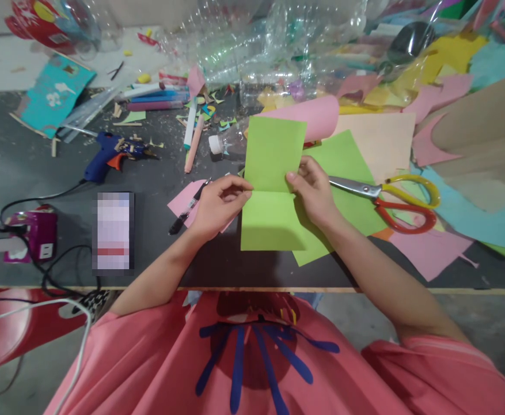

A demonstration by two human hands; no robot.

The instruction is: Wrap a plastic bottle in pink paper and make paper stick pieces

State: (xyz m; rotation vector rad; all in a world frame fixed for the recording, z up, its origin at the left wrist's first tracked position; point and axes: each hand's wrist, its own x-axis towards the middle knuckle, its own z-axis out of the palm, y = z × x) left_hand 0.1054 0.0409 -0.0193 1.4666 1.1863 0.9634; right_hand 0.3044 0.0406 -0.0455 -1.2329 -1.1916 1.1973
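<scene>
A light green sheet of paper (273, 155) with a crease across its middle is held up between my two hands. My left hand (220, 204) pinches its left edge near the crease. On the other edge, my right hand (315, 190) grips it between thumb and curled fingers. Behind the right hand lies a second green sheet (347, 155), with large scissors (373, 190) resting on it, their handles yellow and red. Under and beside my left hand are a black pen (187, 210) and a pink paper piece (181, 199).
At left lie a blue glue gun (107, 155), a phone (113, 230) and a purple box (34, 233) among cables. Markers (161, 101), a pink paper roll (321, 118) and clear plastic bottles (235, 52) crowd the back. Colored paper scraps (433, 251) cover the right side.
</scene>
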